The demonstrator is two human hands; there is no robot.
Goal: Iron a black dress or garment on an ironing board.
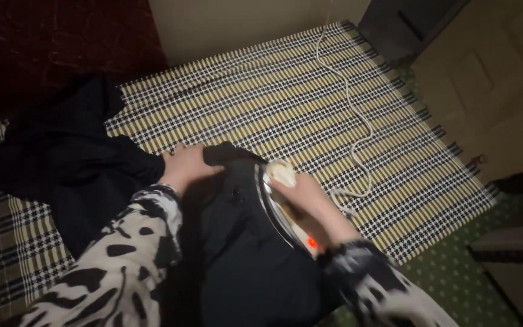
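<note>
My right hand (301, 194) closes around the iron (281, 203) on the black garment (249, 266); my left hand (186, 165) presses flat, fingers spread, beside it on the checked mat (310, 103).

You have 1 view only, from your head, tilted steeply down and slightly forward. It sits close above your left hand (184, 165) and right hand (301, 197), both low in frame, with the checked mat (310, 103) stretching beyond them.
</note>
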